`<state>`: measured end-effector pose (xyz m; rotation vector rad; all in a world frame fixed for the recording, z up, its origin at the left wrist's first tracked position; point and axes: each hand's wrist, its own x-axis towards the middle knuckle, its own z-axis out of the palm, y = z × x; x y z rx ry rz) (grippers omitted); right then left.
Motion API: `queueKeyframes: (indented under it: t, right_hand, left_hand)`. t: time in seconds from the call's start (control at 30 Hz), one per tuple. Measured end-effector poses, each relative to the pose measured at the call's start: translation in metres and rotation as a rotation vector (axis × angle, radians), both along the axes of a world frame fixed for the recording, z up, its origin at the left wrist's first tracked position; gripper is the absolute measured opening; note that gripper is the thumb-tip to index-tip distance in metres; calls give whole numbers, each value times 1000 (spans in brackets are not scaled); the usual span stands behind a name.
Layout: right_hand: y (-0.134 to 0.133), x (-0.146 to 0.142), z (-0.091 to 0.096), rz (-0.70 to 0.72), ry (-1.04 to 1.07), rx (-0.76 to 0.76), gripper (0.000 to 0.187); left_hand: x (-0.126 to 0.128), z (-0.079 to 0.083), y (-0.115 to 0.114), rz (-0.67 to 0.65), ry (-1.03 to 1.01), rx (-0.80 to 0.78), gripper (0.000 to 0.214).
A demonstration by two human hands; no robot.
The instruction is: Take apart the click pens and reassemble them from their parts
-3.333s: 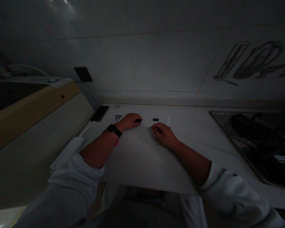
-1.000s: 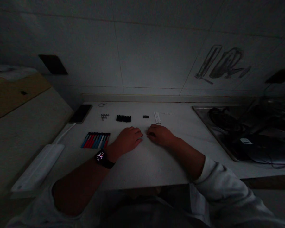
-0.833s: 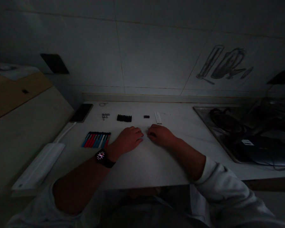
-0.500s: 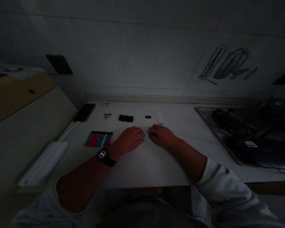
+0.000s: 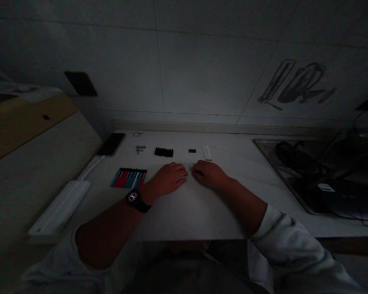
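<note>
The parts are set out on the worktop (image 5: 190, 216) in separate groups, so the laying-out by kind may be judged done. No piece is seen being fitted to another, and what is left cannot be judged from this view.

At the left, a row of red, blue and white barrels (image 5: 129, 178) with dark ends is placed just beside the left wrist, where a watch (image 5: 132, 197) is worn. Beyond the left hand (image 5: 168, 179), a row of black pieces (image 5: 164, 152) is set near the knuckles, with small metal pieces (image 5: 140, 149) farther left. A small dark cluster (image 5: 192, 151) is placed beyond the gap between the hands. White rods (image 5: 207, 152) are laid just beyond the knuckles of the right hand (image 5: 210, 173), and a line of tiny pale pieces (image 5: 222, 148) is seen to their right, too small to be made out.

The left fingers are loosely bent, the thumb held apart, and nothing is seen gripped. The right fingers are curled under; whether anything is pinched there cannot be told. None of the rows is touched by any visible fingertip.
</note>
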<state>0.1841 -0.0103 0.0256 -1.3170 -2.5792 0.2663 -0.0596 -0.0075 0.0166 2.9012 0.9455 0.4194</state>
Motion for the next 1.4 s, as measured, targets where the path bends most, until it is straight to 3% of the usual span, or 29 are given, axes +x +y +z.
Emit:
queueKeyframes:
  t: [0.33, 0.43, 0.6, 0.7, 0.77, 0.87, 1.0, 1.1, 1.27, 1.4]
  right_hand:
    - [-1, 1, 2, 12, 7, -16, 14]
    - [-1, 2, 1, 19, 18, -23, 14]
    - [2, 5, -4, 28, 36, -32, 16]
    - [4, 7, -6, 43, 55, -37, 17]
    - [5, 8, -8, 46, 68, -40, 18]
    - [6, 9, -9, 48, 86, -44, 19]
    - [7, 10, -9, 51, 94, -52, 20]
    - [7, 10, -9, 46, 102, -53, 20]
    - [6, 10, -8, 54, 100, -44, 19]
    - [6, 10, -9, 55, 103, -42, 19]
  left_hand:
    - [-9, 1, 3, -77, -50, -75, 29]
    - [-22, 20, 7, -54, -127, -76, 29]
    - [-75, 72, 11, 260, -412, -15, 25]
    - [-111, 85, 4, 399, -400, -2, 24]
    - [-128, 79, -5, 459, -343, 10, 23]
    - [-143, 58, -22, 494, -271, 19, 20]
    - [-142, 25, -40, 497, -210, 44, 19]
    - [-135, 9, -45, 548, -167, 105, 24]
    - [-123, 4, -48, 625, -139, 128, 35]
    - [-113, 7, -51, 602, -164, 146, 27]
